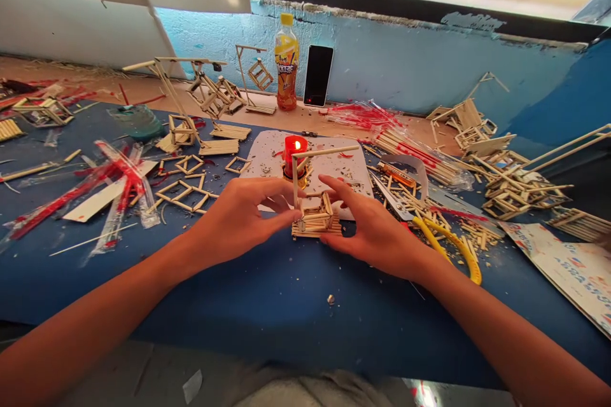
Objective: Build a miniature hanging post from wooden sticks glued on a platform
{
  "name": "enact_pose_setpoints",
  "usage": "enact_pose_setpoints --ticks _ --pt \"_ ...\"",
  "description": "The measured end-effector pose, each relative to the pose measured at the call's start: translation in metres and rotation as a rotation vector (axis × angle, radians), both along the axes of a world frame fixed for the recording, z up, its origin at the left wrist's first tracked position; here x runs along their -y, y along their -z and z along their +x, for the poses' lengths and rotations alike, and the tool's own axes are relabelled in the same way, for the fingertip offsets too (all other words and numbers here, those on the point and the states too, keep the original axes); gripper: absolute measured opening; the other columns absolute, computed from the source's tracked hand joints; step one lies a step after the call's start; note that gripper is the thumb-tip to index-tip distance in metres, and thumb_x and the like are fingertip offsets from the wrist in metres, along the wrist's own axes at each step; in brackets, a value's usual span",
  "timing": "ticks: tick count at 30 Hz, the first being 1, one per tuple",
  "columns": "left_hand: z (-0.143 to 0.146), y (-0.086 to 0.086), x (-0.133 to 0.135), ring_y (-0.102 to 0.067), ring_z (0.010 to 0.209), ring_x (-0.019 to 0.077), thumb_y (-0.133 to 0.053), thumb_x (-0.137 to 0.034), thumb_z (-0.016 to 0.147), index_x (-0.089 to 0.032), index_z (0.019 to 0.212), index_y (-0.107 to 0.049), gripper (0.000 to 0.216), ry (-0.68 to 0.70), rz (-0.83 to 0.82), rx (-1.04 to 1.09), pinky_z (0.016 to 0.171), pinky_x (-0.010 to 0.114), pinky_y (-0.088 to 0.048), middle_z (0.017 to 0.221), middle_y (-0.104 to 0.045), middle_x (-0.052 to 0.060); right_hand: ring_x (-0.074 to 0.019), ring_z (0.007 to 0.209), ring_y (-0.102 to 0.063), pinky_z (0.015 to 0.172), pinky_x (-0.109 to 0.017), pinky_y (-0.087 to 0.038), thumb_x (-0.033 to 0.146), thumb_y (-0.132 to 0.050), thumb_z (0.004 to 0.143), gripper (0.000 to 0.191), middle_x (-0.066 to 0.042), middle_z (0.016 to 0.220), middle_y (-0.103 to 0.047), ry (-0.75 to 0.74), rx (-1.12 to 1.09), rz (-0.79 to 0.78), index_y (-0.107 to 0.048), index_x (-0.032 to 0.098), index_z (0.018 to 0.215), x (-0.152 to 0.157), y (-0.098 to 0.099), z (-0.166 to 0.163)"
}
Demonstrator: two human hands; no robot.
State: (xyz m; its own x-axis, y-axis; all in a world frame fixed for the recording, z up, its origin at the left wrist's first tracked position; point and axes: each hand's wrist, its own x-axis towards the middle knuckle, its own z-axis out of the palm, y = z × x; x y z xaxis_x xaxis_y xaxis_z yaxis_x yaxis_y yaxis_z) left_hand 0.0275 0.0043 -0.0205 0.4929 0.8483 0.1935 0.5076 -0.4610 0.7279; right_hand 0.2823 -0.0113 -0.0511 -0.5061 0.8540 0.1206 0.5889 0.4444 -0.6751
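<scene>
A small model built of thin wooden sticks (316, 219) stands on the blue table (267, 292), with an upright post and a crossbar on top. My left hand (238, 216) holds the model's left side, its fingers curled around the post. At the model's right side, my right hand (377, 229) pinches the base with thumb and fingers. A lit red candle (295, 151) burns just behind the model on a white board (344, 168).
Yellow-handled pliers (453, 245) lie right of my right hand. Finished stick models, loose sticks and red wrappers cover the table on both sides. An orange drink bottle (286, 63) and a phone (318, 75) lean at the blue wall.
</scene>
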Motion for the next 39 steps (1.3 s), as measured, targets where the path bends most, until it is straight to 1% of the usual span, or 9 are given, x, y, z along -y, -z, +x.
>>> enact_pose_setpoints --ticks 6,16,18,20,22,24,31,34,39 --pt "-0.001 0.003 -0.002 -0.075 0.079 0.0144 -0.075 -0.027 0.091 -0.023 0.094 -0.074 0.005 -0.002 -0.012 -0.003 0.074 0.022 -0.058 0.085 -0.078 -0.003 -0.0341 0.139 -0.059 0.117 -0.057 -0.044 0.025 -0.080 0.087 0.089 -0.015 0.151 -0.062 0.009 0.007 0.008 -0.034 0.026 0.163 0.000 -0.003 0.000" --pt "-0.003 -0.003 -0.002 -0.076 0.080 0.0153 -0.074 -0.029 0.092 -0.023 0.105 -0.076 0.014 -0.007 -0.033 -0.017 0.071 0.021 -0.060 0.094 -0.080 -0.001 -0.0317 0.136 -0.061 0.116 -0.056 -0.045 0.032 -0.082 0.087 0.092 -0.011 0.148 -0.064 0.014 -0.002 0.003 -0.031 0.031 0.164 -0.001 -0.002 0.013" --pt "-0.004 -0.002 -0.002 -0.076 0.081 0.0151 -0.072 -0.027 0.093 -0.023 0.106 -0.077 0.014 -0.007 -0.032 -0.014 0.069 0.020 -0.060 0.095 -0.081 0.000 -0.0321 0.138 -0.060 0.117 -0.056 -0.044 0.033 -0.081 0.088 0.085 -0.012 0.150 -0.064 0.004 -0.010 0.019 -0.038 0.028 0.161 -0.003 -0.001 0.011" --pt "-0.004 -0.001 -0.003 -0.075 0.082 0.0151 -0.069 -0.024 0.095 -0.023 0.104 -0.078 0.013 -0.003 -0.021 -0.015 0.071 0.021 -0.059 0.094 -0.081 -0.001 -0.0309 0.137 -0.061 0.117 -0.053 -0.045 0.033 -0.076 0.093 0.067 -0.011 0.149 -0.066 -0.020 -0.021 0.042 -0.049 0.025 0.153 -0.007 -0.002 0.008" --pt "-0.005 0.001 -0.004 -0.075 0.082 0.0146 -0.066 -0.022 0.096 -0.023 0.100 -0.078 0.013 -0.005 -0.010 -0.016 0.070 0.020 -0.058 0.091 -0.080 -0.002 -0.0287 0.131 -0.065 0.114 -0.050 -0.048 0.029 -0.073 0.096 0.052 -0.009 0.142 -0.070 -0.034 -0.030 0.056 -0.058 0.025 0.145 -0.010 -0.003 0.004" --pt "-0.005 0.003 -0.005 -0.073 0.081 0.0134 -0.066 -0.020 0.096 -0.023 0.098 -0.079 0.013 -0.011 -0.003 -0.014 0.069 0.018 -0.057 0.090 -0.080 -0.003 -0.0262 0.122 -0.069 0.110 -0.047 -0.051 0.026 -0.072 0.097 0.046 -0.006 0.136 -0.074 -0.031 -0.039 0.050 -0.062 0.025 0.142 -0.012 -0.004 0.001" --pt "-0.005 0.003 -0.005 -0.071 0.078 0.0102 -0.066 -0.017 0.097 -0.024 0.099 -0.079 0.015 0.027 0.006 0.008 0.074 0.016 -0.056 0.088 -0.080 -0.006 -0.0198 0.102 -0.073 0.092 -0.036 -0.058 0.022 -0.070 0.097 0.046 -0.004 0.123 -0.077 0.000 -0.096 0.014 -0.061 0.027 0.142 -0.014 0.000 0.000" --pt "-0.005 0.002 -0.005 -0.073 0.079 0.0106 -0.067 -0.016 0.096 -0.023 0.098 -0.078 0.013 0.033 0.003 0.018 0.073 0.016 -0.056 0.089 -0.080 -0.005 -0.0190 0.096 -0.073 0.090 -0.035 -0.058 0.022 -0.071 0.095 0.048 -0.005 0.120 -0.077 0.000 -0.115 -0.002 -0.060 0.025 0.142 -0.014 0.003 -0.002" --pt "-0.004 0.003 -0.004 -0.075 0.081 0.0103 -0.070 -0.015 0.094 -0.023 0.096 -0.077 0.011 0.052 -0.008 0.030 0.075 0.015 -0.056 0.091 -0.081 -0.005 -0.0222 0.106 -0.072 0.091 -0.038 -0.060 0.024 -0.075 0.092 0.063 -0.009 0.127 -0.073 -0.006 -0.145 -0.029 -0.051 0.022 0.150 -0.015 0.006 -0.003"
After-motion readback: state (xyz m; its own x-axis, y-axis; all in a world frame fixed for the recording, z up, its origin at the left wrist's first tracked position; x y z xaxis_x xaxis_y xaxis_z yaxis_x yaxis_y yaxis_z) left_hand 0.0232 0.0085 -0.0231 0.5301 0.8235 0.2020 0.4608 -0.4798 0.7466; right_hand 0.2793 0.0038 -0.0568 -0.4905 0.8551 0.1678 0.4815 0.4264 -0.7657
